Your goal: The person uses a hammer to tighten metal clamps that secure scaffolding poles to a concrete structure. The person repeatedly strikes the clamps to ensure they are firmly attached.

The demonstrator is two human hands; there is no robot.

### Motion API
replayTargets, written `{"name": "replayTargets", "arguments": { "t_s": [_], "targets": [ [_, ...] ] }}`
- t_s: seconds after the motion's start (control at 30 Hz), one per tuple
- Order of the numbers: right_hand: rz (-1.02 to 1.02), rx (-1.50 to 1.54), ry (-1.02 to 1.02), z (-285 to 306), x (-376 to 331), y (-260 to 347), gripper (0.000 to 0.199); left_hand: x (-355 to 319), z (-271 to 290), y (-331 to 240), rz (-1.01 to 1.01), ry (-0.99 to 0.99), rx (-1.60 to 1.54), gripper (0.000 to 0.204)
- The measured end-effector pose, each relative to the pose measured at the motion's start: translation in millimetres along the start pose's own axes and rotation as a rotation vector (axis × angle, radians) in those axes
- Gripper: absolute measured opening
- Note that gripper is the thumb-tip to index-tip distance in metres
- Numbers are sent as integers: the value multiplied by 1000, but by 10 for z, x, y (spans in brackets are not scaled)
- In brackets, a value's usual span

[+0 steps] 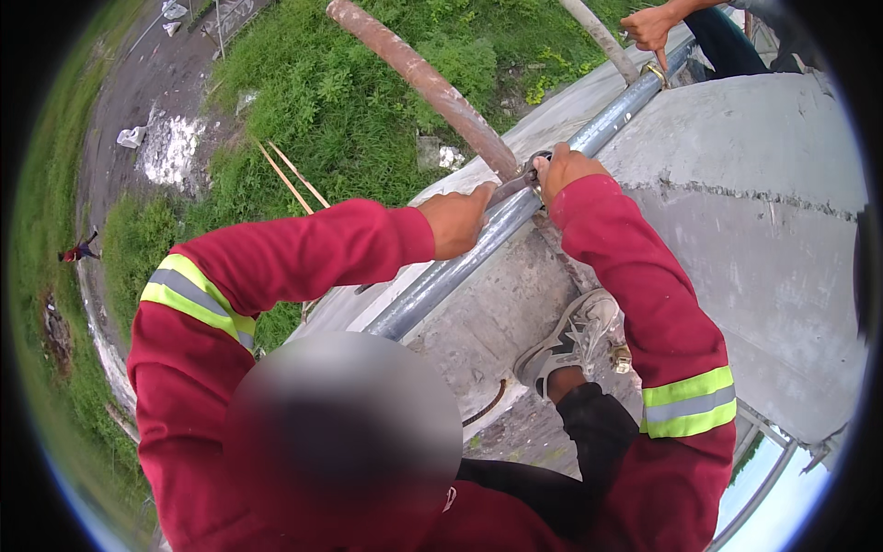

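The grey pipe runs lower left to upper right along the concrete edge. Left hand rests closed over the grey pipe; just right, right hand grips a wrench where the rusty pole meets it. Farther up the grey pipe, a co-worker's hand touches it.

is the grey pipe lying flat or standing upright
Lying flat: the grey pipe rests along the concrete edge, under both hands.

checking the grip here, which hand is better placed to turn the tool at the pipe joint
Right, probably: the right hand is closed at the tool on the grey pipe. The left hand only braces on that pipe.
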State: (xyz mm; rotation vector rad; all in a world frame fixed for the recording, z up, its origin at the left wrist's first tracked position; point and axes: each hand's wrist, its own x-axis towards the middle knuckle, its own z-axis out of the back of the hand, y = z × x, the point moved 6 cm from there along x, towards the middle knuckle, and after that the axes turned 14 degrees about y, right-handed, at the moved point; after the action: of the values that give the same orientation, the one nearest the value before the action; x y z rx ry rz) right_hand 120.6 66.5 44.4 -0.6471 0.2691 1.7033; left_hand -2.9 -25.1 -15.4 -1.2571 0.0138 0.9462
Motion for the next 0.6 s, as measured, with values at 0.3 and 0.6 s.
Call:
{"name": "replayTargets", "arguments": {
  "t_s": [0.3, 0.6],
  "targets": [
    [86, -155, 41, 14, 197, -17, 51, -49, 424, 21, 138, 59, 85, 38],
    [-30, -165, 45, 26, 280, -12, 57, 1018, 1397, -415, 119, 5, 1360, 16]
  ]
}}
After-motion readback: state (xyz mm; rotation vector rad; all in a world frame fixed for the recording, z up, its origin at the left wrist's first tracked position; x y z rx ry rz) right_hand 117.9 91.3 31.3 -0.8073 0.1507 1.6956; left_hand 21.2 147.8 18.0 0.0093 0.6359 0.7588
